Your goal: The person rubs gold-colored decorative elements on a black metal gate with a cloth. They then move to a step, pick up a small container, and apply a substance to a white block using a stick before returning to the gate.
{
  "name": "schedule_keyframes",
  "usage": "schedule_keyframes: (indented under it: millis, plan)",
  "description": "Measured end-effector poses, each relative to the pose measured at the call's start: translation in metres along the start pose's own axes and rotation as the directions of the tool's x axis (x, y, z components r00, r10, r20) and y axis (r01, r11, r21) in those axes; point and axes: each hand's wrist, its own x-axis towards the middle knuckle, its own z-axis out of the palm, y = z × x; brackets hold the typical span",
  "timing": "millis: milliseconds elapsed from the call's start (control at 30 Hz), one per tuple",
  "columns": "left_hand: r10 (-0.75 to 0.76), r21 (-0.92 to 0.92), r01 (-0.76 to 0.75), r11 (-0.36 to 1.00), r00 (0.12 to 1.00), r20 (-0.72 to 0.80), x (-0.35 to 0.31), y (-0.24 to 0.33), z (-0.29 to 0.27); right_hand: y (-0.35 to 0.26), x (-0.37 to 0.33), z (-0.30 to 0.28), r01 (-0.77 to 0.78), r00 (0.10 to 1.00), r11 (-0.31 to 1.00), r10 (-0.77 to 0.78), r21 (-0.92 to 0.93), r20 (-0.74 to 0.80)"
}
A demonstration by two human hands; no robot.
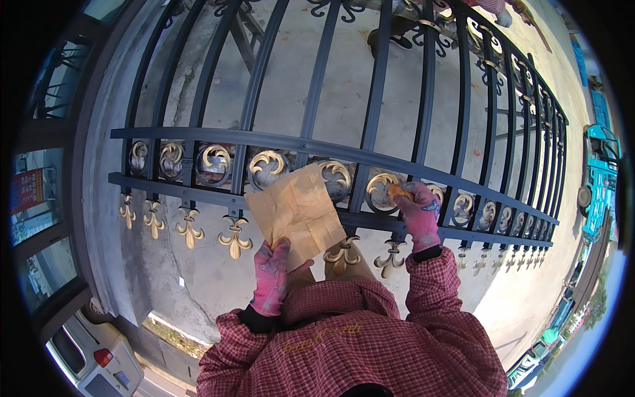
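We find the fence panel (311,142) to be metal, coated dark with a smooth, slightly satin finish. Its scroll ornaments (268,165) and lower finials (233,237) carry a glossy gold coat. The sheet (297,210) is tan paper, matt and creased. Both hands, left (272,276) and right (418,215), wear pink knitted cloth gloves with a rubbery-looking palm coating. The sleeves (436,291) are soft checked cloth. The ground (198,278) is rough, cracked concrete.
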Motion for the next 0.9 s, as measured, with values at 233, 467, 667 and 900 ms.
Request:
schedule_keyframes:
  millis: [233, 467, 667, 900]
  plan:
    - [-0.053, 0.008, 0.053, 0.999, 0.98, 0.191, 0.01, 0.024, -0.021, -0.097, -0.054, 0.067, 0.431, 0.867, 0.902, -0.424, 0.033, 0.26]
    - [-0.05, 0.079, 0.028, 0.996, 0.956, 0.29, 0.017, 0.053, -0.07, -0.125, -0.085, 0.139, 0.626, 0.766, 0.72, -0.494, -0.301, 0.411]
    - [-0.055, 0.163, -0.005, 0.987, 0.932, 0.358, 0.016, 0.079, -0.091, -0.133, -0.101, 0.173, 0.646, 0.76, 0.66, -0.509, -0.385, 0.403]
    - [-0.12, 0.144, 0.091, 0.985, 0.971, 0.208, 0.023, 0.089, -0.098, -0.088, -0.064, 0.124, 0.24, 0.954, 0.936, -0.276, -0.257, -0.114]
